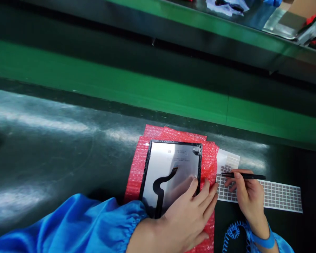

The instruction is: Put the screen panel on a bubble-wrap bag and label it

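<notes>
A display panel [171, 158] lies with its silvery back up and a black flex cable [158, 188] curving across it. Beneath it is red bubble wrap [137, 172]. My left hand [186, 214] rests with fingers stretched out over the panel's right edge and the wrap. To the right, my right hand [249, 193] pinches black tweezers [252, 176], their tips pointing left above a sticker sheet [281, 195] with rows of small grey labels. Part of the sheet is hidden under that hand.
A blue coiled cord [233, 232] runs beside the blue wrist strap [264, 241] on my right wrist. Beyond the dark worktable [55, 151] rises a green ledge [94, 79]. On the upper shelf sit a plastic bag [228, 7] and a cardboard box [304, 12].
</notes>
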The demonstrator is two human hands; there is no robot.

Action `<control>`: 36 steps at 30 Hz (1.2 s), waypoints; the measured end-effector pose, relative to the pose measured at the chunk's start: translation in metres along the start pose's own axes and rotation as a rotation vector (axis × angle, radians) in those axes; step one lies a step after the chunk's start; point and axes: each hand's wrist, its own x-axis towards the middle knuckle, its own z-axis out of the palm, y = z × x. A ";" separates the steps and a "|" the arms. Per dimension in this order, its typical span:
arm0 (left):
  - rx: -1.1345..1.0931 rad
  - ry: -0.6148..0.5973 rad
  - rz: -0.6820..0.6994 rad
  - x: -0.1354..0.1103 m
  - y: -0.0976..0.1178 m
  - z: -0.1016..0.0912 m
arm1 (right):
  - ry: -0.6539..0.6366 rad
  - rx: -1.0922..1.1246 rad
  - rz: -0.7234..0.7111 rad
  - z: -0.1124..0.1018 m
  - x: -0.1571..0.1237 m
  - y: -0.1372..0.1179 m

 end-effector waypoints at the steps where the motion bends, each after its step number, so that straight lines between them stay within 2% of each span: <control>1: 0.006 -0.001 -0.002 0.000 0.000 0.000 | -0.003 0.002 0.007 0.000 0.000 0.000; 15: 0.009 -0.043 0.003 -0.003 0.003 0.002 | 0.005 0.064 0.084 0.001 0.002 0.000; 20: 0.010 -0.034 -0.011 -0.002 0.002 0.002 | -0.033 0.048 0.109 0.000 0.002 0.001; 24: 0.014 -0.037 -0.006 -0.002 0.003 0.002 | -0.023 0.082 0.147 0.002 0.005 -0.005; 31: 0.040 -0.037 -0.038 -0.001 0.005 0.002 | 0.032 0.275 0.138 0.004 0.014 -0.025; 33: 0.040 0.004 -0.039 -0.004 0.004 -0.003 | 0.017 0.351 0.137 0.007 0.015 -0.030; 36: 0.029 0.144 0.008 -0.015 0.004 -0.013 | -0.026 0.473 0.136 0.020 0.015 -0.035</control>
